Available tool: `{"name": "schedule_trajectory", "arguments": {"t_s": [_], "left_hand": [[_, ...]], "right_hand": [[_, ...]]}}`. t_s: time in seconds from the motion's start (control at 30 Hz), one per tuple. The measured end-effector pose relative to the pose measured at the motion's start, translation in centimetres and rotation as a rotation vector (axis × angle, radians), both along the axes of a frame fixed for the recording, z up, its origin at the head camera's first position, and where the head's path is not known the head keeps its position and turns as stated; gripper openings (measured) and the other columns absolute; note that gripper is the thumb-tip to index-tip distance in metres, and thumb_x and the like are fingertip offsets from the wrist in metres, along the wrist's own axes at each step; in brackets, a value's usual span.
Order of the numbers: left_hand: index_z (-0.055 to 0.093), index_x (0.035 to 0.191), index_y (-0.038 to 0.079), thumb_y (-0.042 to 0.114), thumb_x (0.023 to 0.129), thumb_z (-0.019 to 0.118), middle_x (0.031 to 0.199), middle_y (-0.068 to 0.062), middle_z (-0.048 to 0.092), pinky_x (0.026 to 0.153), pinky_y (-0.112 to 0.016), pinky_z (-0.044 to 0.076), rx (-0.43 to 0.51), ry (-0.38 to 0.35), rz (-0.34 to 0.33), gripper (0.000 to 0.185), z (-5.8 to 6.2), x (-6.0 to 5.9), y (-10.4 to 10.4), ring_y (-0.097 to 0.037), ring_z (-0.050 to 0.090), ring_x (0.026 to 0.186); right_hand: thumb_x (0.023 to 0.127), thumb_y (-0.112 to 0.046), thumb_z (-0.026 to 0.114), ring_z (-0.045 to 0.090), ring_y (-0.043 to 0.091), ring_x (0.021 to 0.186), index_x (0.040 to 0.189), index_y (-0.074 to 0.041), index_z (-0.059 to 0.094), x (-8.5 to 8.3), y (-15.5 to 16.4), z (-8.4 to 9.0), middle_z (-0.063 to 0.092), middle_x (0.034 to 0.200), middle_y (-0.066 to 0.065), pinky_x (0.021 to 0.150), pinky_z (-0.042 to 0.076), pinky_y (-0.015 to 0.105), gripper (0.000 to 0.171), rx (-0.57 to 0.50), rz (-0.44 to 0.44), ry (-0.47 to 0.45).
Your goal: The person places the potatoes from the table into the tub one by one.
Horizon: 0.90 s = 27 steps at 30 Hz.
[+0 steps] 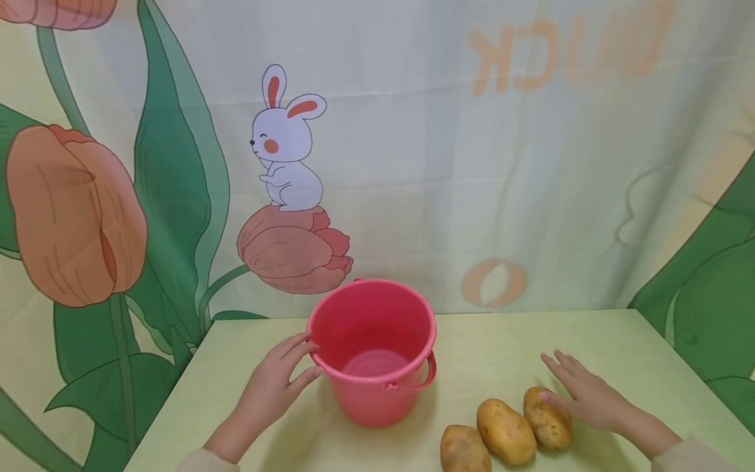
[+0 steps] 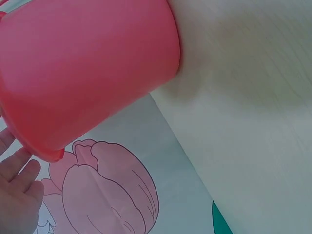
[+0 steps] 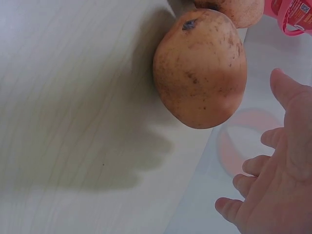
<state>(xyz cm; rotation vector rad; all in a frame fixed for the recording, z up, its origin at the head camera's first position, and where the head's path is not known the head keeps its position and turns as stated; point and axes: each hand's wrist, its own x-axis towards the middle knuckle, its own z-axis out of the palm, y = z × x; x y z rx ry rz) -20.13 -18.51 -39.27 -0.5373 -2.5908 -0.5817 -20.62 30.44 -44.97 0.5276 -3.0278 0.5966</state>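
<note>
Left hand: the left hand (image 1: 272,387) is spread, fingers straight, fingertips against the left side of the pink bucket (image 1: 373,347) just under its rim; nothing is clasped.
Right hand: the right hand (image 1: 580,392) is flat and relaxed, fingers extended, hovering at the nearest potato (image 1: 546,417); the thumb lies at its top edge, but whether it actually touches cannot be told. The right wrist view shows the palm (image 3: 278,185) open beside the potato (image 3: 200,66), a gap between them.
Bucket: upright near the table's (image 1: 649,354) middle, mouth up, handle folded down on the right side.
Potatoes: three in a row at the front right of the table, right of the bucket; the middle potato (image 1: 505,431) touches the nearest one, and the third potato (image 1: 464,450) sits at the frame's bottom.
Potato axis: the nearest one lies on its side, long axis running roughly front-right to back-left.
Backdrop: a curtain (image 1: 472,164) printed with a rabbit and tulips.
</note>
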Motion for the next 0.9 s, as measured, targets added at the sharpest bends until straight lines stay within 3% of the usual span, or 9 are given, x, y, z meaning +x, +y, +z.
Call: {"name": "schedule_trajectory", "arguments": {"t_s": [0.27, 0.9], "left_hand": [[0.060, 0.108, 0.016, 0.036, 0.073, 0.070, 0.125, 0.000, 0.052, 0.084, -0.037, 0.050, 0.001, -0.095, 0.019, 0.042, 0.2, -0.1, 0.2, -0.020, 0.048, 0.116], [0.062, 0.103, 0.020, 0.040, 0.070, 0.070, 0.123, 0.000, 0.054, 0.080, -0.035, 0.052, 0.030, -0.144, 0.019, 0.039, 1.0, -0.5, 0.5, -0.021, 0.051, 0.113]], "right_hand": [[0.083, -0.043, 0.055, 0.025, 0.052, 0.122, 0.133, -0.001, 0.034, 0.4, -0.3, -0.1, 0.024, 0.137, 0.032, 0.084, 0.029, 0.069, 0.069, -0.010, -0.004, -0.032], [0.076, -0.044, 0.063, 0.032, 0.052, 0.117, 0.131, 0.000, 0.037, 1.1, -0.3, 0.0, 0.027, 0.135, 0.033, 0.080, 0.037, 0.064, 0.074, -0.045, 0.041, -0.013]]}}
